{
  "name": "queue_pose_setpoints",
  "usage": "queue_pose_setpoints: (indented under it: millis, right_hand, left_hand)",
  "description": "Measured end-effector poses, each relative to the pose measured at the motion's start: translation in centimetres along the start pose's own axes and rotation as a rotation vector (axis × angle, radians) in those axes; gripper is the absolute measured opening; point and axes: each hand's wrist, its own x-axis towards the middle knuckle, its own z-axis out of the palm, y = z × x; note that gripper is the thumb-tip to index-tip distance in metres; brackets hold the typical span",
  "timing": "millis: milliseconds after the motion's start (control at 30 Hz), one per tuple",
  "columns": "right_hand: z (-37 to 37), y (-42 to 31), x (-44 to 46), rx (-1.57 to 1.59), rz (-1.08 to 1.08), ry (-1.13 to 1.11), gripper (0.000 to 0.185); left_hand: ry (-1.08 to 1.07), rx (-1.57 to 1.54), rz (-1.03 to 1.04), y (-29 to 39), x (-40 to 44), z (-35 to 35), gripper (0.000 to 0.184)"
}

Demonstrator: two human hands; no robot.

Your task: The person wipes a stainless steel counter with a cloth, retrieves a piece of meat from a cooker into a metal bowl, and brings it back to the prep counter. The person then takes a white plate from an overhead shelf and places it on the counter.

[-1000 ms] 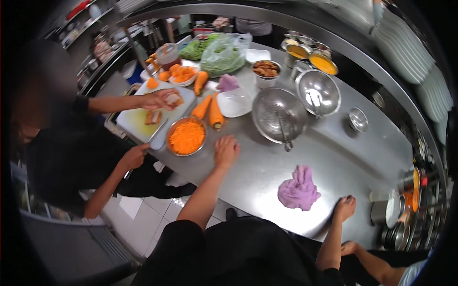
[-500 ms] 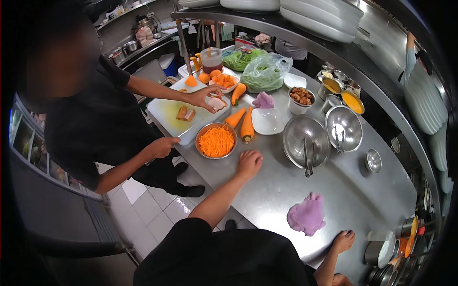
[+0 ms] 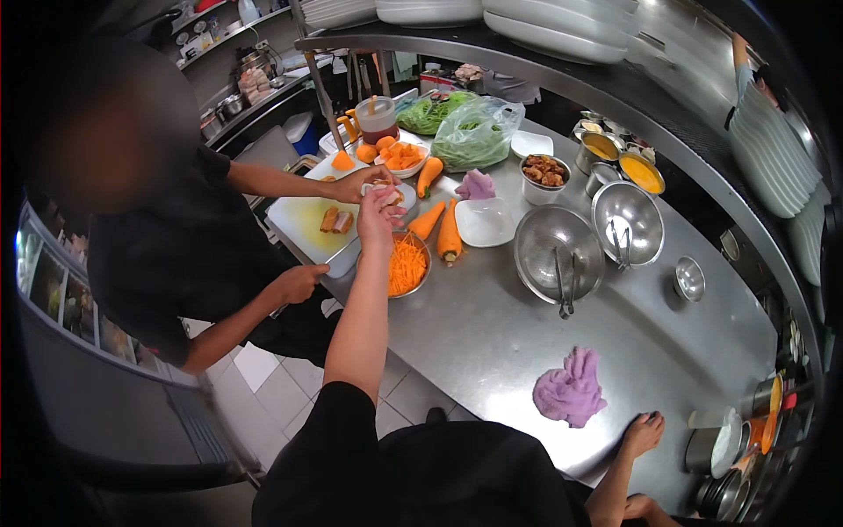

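My left hand point(image 3: 378, 224) is stretched across to a co-worker's hand point(image 3: 353, 186) at the cutting board. Its fingers overlap a piece of pale meat point(image 3: 392, 196) by that hand; whether they grip it cannot be made out. The co-worker's other hand point(image 3: 301, 285) holds a knife, its blade largely hidden. Cut browned meat point(image 3: 335, 220) lies on the white cutting board point(image 3: 294, 215). Below my left wrist, my forearm partly covers a metal bowl of shredded carrot point(image 3: 407, 266). My right hand point(image 3: 645, 431) rests on the steel table with fingers curled in, right of a crumpled purple cloth point(image 3: 569, 389).
Whole carrots point(image 3: 449, 235) and a white square dish point(image 3: 485, 222) lie beyond the bowl. A perforated metal bowl point(image 3: 536, 259) and another metal bowl point(image 3: 645, 211) hold tongs. Bagged greens point(image 3: 474, 136) stand behind. A shelf of white plates point(image 3: 549, 31) overhangs the far edge.
My left hand has lifted off the table and moved up and left to the meat at the co-worker's hand. My right hand stays on the table. The view has shifted slightly.
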Motion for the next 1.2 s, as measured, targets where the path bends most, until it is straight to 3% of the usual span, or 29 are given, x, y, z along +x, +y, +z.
queue_pose_setpoints:
  millis: [400, 467, 600, 700, 733, 800, 1133, 1200]
  right_hand:
    - [0.5, 0.0, 0.1, -0.001, -0.032, 0.047, 0.037]
    - [0.5, 0.2, 0.2, -0.012, -0.024, 0.004, 0.036]
    - [0.3, 0.2, 0.2, -0.011, -0.050, 0.013, 0.038]
    - [0.4, -0.4, 0.2, -0.023, -0.049, 0.040, 0.037]
    - [0.2, -0.4, 0.1, -0.020, -0.043, 0.040, 0.037]
    - [0.0, -0.2, 0.0, -0.023, -0.052, 0.031, 0.037]
    - [-0.5, -0.3, 0.3, 0.027, -0.045, 0.006, 0.036]
    - [-0.6, -0.4, 0.1, 0.030, -0.049, -0.001, 0.036]
  left_hand:
    - [0.185, 0.039, -0.051, -1.3, -1.0, 0.0, 0.049]
    - [0.079, 0.133, 0.002, -2.1, -2.2, 0.2, 0.040]
    - [-0.267, 0.476, -0.227, -7.3, -9.2, 3.0, 0.023]
    - [-0.587, 1.003, -0.122, -11.6, -15.2, 5.0, 0.024]
    - [-0.580, 1.003, -0.125, -13.5, -16.2, 4.8, 0.024]
    - [-0.670, 1.294, 0.517, -16.2, -17.7, 3.9, 0.029]
    - [-0.654, 1.340, 0.519, -17.1, -18.4, 3.5, 0.029]
    - [-0.554, 1.118, 0.464, -17.3, -17.9, 3.0, 0.039]
